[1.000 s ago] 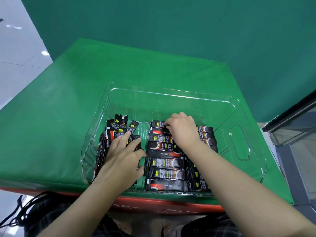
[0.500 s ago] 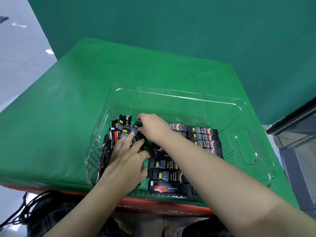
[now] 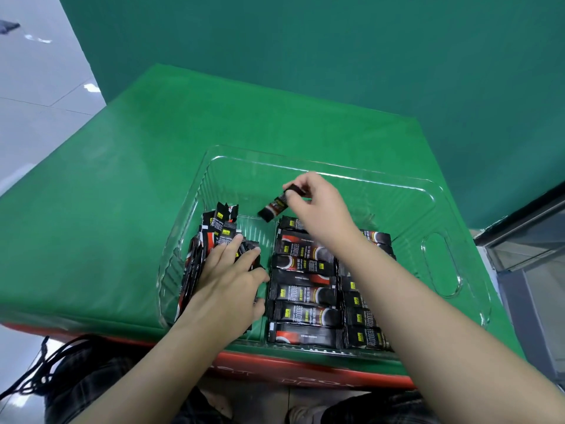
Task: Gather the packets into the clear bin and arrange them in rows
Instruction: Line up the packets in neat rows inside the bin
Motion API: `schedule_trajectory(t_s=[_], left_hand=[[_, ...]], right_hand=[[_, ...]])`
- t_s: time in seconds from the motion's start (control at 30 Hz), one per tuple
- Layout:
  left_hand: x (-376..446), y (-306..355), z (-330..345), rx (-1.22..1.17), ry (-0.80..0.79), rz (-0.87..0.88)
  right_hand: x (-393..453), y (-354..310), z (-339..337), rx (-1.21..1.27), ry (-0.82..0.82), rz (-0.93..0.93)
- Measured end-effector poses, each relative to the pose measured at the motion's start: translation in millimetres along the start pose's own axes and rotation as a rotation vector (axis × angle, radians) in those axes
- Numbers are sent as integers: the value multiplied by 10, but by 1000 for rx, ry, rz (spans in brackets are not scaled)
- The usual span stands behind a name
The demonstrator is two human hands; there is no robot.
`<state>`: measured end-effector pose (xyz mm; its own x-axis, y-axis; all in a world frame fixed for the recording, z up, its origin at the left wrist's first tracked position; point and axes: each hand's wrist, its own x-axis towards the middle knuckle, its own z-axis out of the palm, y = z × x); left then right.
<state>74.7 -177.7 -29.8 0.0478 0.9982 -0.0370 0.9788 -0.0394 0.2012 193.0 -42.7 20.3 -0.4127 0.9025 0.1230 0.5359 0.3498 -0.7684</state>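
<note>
A clear plastic bin (image 3: 428, 191) sits on the green table. Inside, black and red coffee packets lie flat in two rows (image 3: 305, 292) along the near right part. A loose pile of packets (image 3: 214, 231) leans against the bin's left wall. My left hand (image 3: 229, 283) rests on that pile with its fingers spread flat. Above the bin's middle, my right hand (image 3: 318, 209) pinches one packet (image 3: 275, 206) by its end, and the packet hangs tilted down to the left. My right forearm hides part of the right row.
The green cloth-covered table (image 3: 122, 194) has a red front edge below the bin. A green backdrop stands behind. A dark grey cabinet (image 3: 535, 240) is at the right. Black cables (image 3: 36, 371) hang at the lower left. The bin's far half holds no packets.
My right hand went from the rows to the left pile, took one packet and lifted it up toward the bin's middle. My left hand stayed on the pile.
</note>
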Motion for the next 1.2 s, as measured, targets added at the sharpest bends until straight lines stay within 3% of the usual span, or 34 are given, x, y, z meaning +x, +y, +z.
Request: schedule_trajectory(t_s=[0.07, 0.13, 0.37, 0.57, 0.8, 1.0, 1.2], left_hand=[[-5, -2, -2, -17, -8, -6], [-5, -3, -3, -26, -16, -11], [3, 17, -43, -29, -41, -24], [7, 22, -41, -21, -37, -25], [7, 15, -39, -11, -41, -22], [14, 10, -21, 2, -24, -12], [15, 13, -7, 24, -11, -7]], right_hand=[[-19, 42, -108, 26, 48, -7], [-11, 94, -207, -98, 37, -50], [17, 246, -132, -647, -329, -153], [7, 283, 48, -637, -426, -146], [-57, 458, 1, -684, -278, -297], [-181, 533, -28, -767, -326, -255], [-193, 335, 141, -600, -301, -306]])
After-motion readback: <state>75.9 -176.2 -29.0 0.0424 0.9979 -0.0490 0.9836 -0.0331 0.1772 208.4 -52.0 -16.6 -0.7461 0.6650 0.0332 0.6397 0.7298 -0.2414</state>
